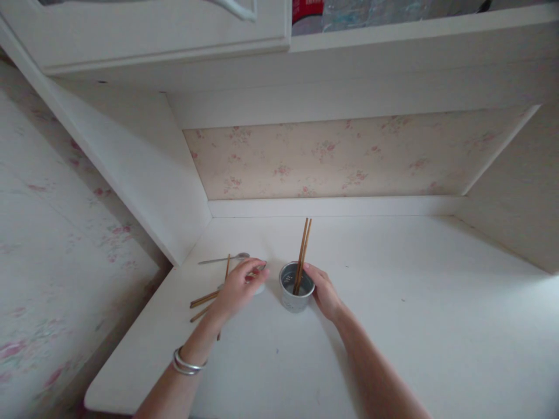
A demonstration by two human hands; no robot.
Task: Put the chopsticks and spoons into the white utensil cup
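Observation:
A grey metal cup with small holes in its side stands upright on the white desk, and two brown chopsticks lean up out of it. My right hand is closed around the cup's right side. To the cup's left, my left hand has its fingers and thumb curled around something small, partly hidden and blurred. A pale rounded thing shows just under its fingertips. Several loose chopsticks lie beneath and beside the left hand. Behind it lies a metal spoon, its bowl towards the right.
The white desk carries a few small dark specks. Its left edge runs close to the chopsticks. A side panel rises on the left, and a white shelf hangs above with clear plastic packages on it.

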